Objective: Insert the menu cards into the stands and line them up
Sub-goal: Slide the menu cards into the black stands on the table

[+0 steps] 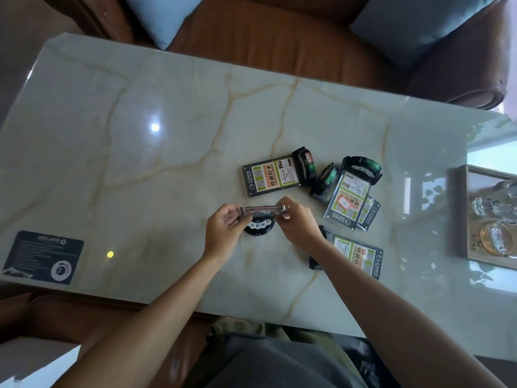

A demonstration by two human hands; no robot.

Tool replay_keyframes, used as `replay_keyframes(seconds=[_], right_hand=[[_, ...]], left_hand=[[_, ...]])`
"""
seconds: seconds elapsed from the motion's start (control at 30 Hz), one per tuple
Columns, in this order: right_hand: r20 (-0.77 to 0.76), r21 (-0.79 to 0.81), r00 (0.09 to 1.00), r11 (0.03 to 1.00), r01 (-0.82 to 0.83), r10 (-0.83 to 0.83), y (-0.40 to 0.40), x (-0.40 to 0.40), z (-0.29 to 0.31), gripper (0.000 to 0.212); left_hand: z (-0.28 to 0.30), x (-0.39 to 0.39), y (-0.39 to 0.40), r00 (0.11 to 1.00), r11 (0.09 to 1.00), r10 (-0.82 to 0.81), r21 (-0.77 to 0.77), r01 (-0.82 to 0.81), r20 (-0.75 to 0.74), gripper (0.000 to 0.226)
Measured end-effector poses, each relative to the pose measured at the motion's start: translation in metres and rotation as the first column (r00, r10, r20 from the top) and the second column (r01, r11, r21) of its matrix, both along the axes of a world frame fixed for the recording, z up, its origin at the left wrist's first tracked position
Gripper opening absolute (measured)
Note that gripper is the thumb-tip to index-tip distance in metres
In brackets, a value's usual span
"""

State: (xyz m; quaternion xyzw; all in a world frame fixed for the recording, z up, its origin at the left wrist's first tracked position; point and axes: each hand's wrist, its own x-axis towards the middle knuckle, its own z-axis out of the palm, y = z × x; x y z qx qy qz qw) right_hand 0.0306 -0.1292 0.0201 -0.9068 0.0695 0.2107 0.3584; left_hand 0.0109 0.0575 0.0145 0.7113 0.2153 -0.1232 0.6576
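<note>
A clear acrylic menu card [261, 210] stands on edge over a round black stand base [258, 227] at the table's middle. My left hand [223, 232] grips its left end and my right hand [299, 224] grips its right end. A green and white menu card in its black stand [270, 177] lies flat just beyond my hands. Two more cards with stands [347, 194] lie overlapped to the right. Another card [355, 256] lies flat under my right forearm, partly hidden.
The marble table [140, 163] has a dark notice sticker [44, 256] at its near left corner. A wooden tray with glasses [492, 217] sits at the right edge. A brown leather sofa with blue cushions [162, 18] runs along the far side.
</note>
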Motion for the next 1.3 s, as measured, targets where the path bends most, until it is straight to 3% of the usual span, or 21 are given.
replay_keyframes(seconds=[0.13, 0.2, 0.27, 0.37, 0.5, 0.63, 0.83, 0.9, 1.0, 1.07, 1.17, 1.3], right_hand=[[0.002, 0.021, 0.997, 0.997, 0.073, -0.074, -0.008, -0.008, 0.000, 0.031], [0.029, 0.056, 0.984, 0.983, 0.176, -0.177, -0.020, -0.016, 0.002, 0.034], [0.035, 0.076, 0.951, 0.949, 0.305, -0.308, -0.035, -0.029, 0.003, 0.032], [0.060, 0.051, 0.839, 0.841, 0.539, -0.541, -0.058, -0.054, 0.001, 0.027], [0.117, 0.006, 0.587, 0.592, 0.806, -0.801, -0.087, -0.087, -0.004, 0.027], [-0.021, 0.045, 0.404, 0.403, 0.914, -0.914, -0.103, -0.125, -0.017, 0.026], [-0.386, 0.149, 0.304, 0.266, 0.952, -0.871, -0.104, -0.155, -0.038, 0.013], [-0.537, 0.214, 0.200, 0.097, 0.972, -0.819, -0.106, -0.159, -0.042, 0.010], [-0.710, 0.261, 0.024, -0.232, 0.937, -0.703, -0.110, -0.161, -0.051, 0.023], [-0.762, 0.262, -0.034, -0.356, 0.897, -0.646, -0.112, -0.161, -0.055, 0.021], [-0.759, 0.273, -0.002, -0.320, 0.907, -0.651, -0.115, -0.159, -0.056, 0.008], [-0.667, 0.280, 0.135, -0.080, 0.957, -0.732, -0.118, -0.160, -0.050, 0.009]], left_hand=[[-0.012, -0.012, -0.003, 0.979, 0.945, 0.012, 0.323, 0.056, -0.205, 0.035], [-0.019, -0.025, -0.009, 0.935, 0.884, -0.154, 0.379, 0.275, -0.318, 0.028], [-0.018, -0.035, -0.022, 0.857, 0.820, -0.380, 0.302, 0.486, -0.347, 0.022], [-0.003, -0.031, -0.058, 0.789, 0.740, -0.574, 0.274, 0.614, -0.219, 0.019], [0.018, -0.005, -0.124, 0.646, 0.580, -0.763, 0.438, 0.687, -0.003, 0.012], [0.018, 0.011, -0.182, 0.439, 0.371, -0.899, 0.526, 0.766, -0.005, 0.014], [-0.012, 0.018, -0.224, 0.238, 0.116, -0.952, 0.489, 0.864, -0.194, 0.027], [-0.022, 0.014, -0.227, 0.189, 0.045, -0.949, 0.482, 0.875, -0.254, 0.028], [-0.034, 0.011, -0.223, 0.132, -0.054, -0.942, 0.529, 0.847, -0.308, 0.037], [-0.038, 0.008, -0.221, 0.119, -0.097, -0.936, 0.566, 0.819, -0.332, 0.053], [-0.036, 0.006, -0.217, 0.153, -0.073, -0.918, 0.534, 0.842, -0.366, 0.069], [-0.037, 0.008, -0.205, 0.264, 0.092, -0.864, 0.382, 0.919, -0.428, 0.082]])
